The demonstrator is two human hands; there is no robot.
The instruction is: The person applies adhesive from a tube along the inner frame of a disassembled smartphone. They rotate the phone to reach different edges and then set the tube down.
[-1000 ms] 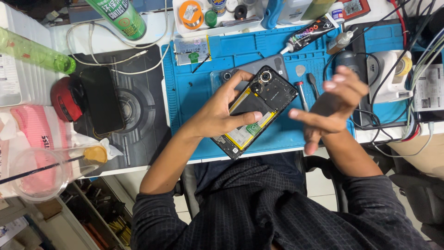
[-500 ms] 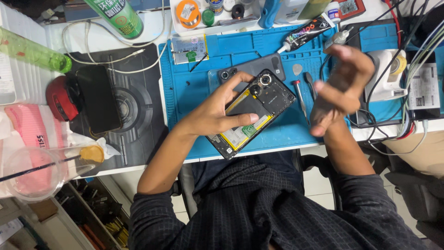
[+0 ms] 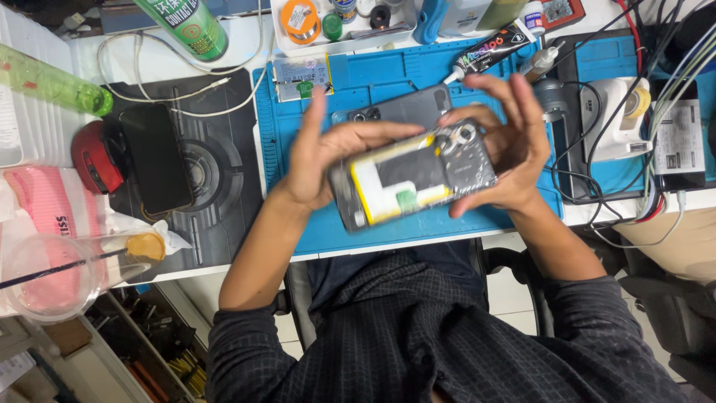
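1. At the far left of the tabletop [image 3: 224, 254], a clear plastic cup [image 3: 45, 276] lies near the edge beside a pink packet [image 3: 52, 201]; if an elbow were swung outward, it could be knocked to the floor.
2. A dark phone [image 3: 155, 158] rests on the black mat [image 3: 216, 186], touching a red round object [image 3: 97, 157]; a dropped part could strike its screen.
3. The left hand [image 3: 328, 160] is closed on the left end of the opened phone [image 3: 414, 175], thumb under and fingers spread over the top edge. The grip looks loose, so a slip is judged possible.
4. The opened phone is held in the air above the blue mat [image 3: 388, 231], tilted, its white battery area and green tab exposed and blurred. Bare internals could be bent or shorted by fingertip pressure.
5. A grey back cover [image 3: 403, 108] lies just behind the phone on the mat; it could be scratched if the phone fell.
6. The right hand [image 3: 507, 149] is clamped on the camera end, fingers curled over the lens area, which could be smudged.
7. Cables [image 3: 597, 172] lie loose at the right and could be snagged by the wrist.
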